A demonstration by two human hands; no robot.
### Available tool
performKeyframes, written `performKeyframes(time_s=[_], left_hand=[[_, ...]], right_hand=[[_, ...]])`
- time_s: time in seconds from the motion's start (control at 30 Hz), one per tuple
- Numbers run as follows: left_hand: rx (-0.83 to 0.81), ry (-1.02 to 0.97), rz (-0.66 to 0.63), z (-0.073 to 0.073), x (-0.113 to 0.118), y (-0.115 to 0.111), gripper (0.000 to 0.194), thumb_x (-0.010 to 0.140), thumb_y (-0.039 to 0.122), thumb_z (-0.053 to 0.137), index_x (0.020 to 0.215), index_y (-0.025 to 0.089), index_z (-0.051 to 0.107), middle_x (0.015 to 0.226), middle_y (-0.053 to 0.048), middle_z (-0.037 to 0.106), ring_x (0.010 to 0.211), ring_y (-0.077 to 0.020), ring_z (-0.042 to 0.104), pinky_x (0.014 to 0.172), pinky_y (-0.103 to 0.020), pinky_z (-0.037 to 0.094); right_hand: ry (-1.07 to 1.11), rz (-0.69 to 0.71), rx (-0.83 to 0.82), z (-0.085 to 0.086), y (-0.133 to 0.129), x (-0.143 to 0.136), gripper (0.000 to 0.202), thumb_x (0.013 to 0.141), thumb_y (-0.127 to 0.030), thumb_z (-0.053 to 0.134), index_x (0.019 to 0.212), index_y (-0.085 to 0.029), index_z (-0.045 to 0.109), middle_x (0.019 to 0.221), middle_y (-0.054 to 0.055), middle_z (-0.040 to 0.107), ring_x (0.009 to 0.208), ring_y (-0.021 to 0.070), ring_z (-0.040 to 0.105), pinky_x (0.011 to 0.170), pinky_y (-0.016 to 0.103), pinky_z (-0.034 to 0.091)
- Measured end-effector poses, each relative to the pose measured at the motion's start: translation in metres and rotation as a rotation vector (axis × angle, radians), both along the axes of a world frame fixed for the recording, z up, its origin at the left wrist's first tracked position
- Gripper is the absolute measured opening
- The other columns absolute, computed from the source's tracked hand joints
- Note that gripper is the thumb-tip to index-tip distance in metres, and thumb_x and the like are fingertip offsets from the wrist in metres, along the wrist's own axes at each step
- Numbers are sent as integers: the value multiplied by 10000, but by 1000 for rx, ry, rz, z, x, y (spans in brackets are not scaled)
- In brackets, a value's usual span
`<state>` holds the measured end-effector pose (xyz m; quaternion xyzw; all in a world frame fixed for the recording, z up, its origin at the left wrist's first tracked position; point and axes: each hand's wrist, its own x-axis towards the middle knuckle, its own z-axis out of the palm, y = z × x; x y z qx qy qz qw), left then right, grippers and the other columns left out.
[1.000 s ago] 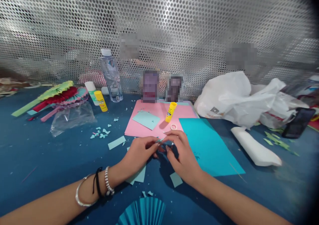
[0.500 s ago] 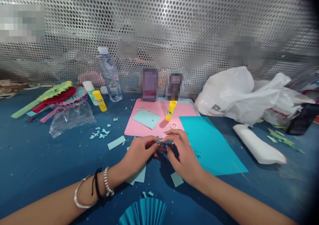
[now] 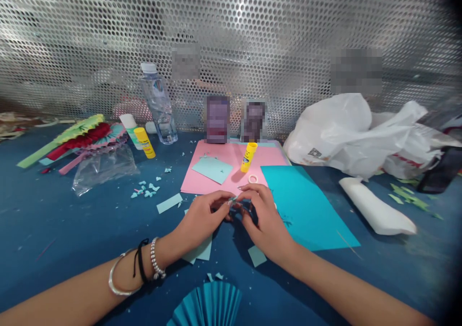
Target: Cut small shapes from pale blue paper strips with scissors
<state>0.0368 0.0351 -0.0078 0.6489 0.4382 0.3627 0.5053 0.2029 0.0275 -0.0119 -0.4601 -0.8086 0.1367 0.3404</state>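
Observation:
My left hand (image 3: 204, 217) and my right hand (image 3: 265, 220) meet over the blue table, fingertips pinched together on a small piece of light teal paper (image 3: 233, 199). The fingers cover most of that piece. Just beyond them lies pink paper (image 3: 198, 179) bearing a light teal card (image 3: 212, 169), an upright yellow glue stick (image 3: 249, 157) and a small white ring (image 3: 253, 178). Bright turquoise paper (image 3: 310, 210) lies right of my right hand. A pleated teal paper fan (image 3: 209, 306) is at the near edge, and a small pale square (image 3: 257, 256) lies below my right hand.
At the left are folded paper fans (image 3: 83, 140), a plastic bag (image 3: 104, 169), another glue stick (image 3: 144, 143) and a water bottle (image 3: 160, 107). White bags (image 3: 332, 133) and a white roll (image 3: 377, 208) sit at the right. Paper scraps (image 3: 146, 190) are scattered left of centre.
The view has shifted slightly. Both hands stay together, with small finger movements around the paper piece; more of its pale edge shows between the fingertips.

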Motion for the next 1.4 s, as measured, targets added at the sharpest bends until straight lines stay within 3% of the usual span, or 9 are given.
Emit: performKeyframes(time_s=[0.3, 0.57, 0.7, 0.97, 1.4], left_hand=[[-19, -44, -22, 1, 0, 1, 302, 828, 255, 463, 1114, 176, 521, 881, -48, 662, 696, -123, 612, 700, -258, 489], [111, 146, 1, 6, 2, -6, 436, 796, 204, 463, 1224, 206, 377, 823, -33, 688, 664, -129, 609, 657, -249, 474], [165, 236, 16, 8, 2, -7, 435, 787, 212, 476, 1213, 220, 394, 872, -33, 692, 550, -104, 566, 561, -225, 441], [188, 248, -20, 5, 1, -3, 242, 829, 248, 445, 993, 181, 611, 815, -23, 672, 681, -128, 581, 609, -235, 431], [38, 27, -25, 6, -1, -2, 284, 841, 264, 446, 1051, 161, 608, 875, -61, 674, 760, -134, 611, 705, -249, 475]], right_hand=[[74, 3, -6, 2, 0, 0, 204, 803, -142, 449, 995, -207, 478, 1084, 72, 429, 1074, 199, 401, 937, 381, 341], [67, 19, 20, 2, 2, 1, 237, 803, -150, 478, 1012, -252, 524, 1080, 63, 448, 1062, 217, 419, 897, 410, 375], [118, 25, 49, 1, 2, 1, 201, 803, -124, 470, 940, -249, 546, 1051, 56, 461, 1025, 210, 451, 872, 411, 391], [185, -4, 39, 5, 1, 3, 131, 811, -154, 482, 903, -218, 550, 983, 49, 477, 978, 187, 472, 849, 373, 403], [180, -11, 37, 4, 1, 2, 144, 804, -153, 484, 892, -238, 559, 999, 50, 473, 995, 204, 468, 848, 402, 399]])
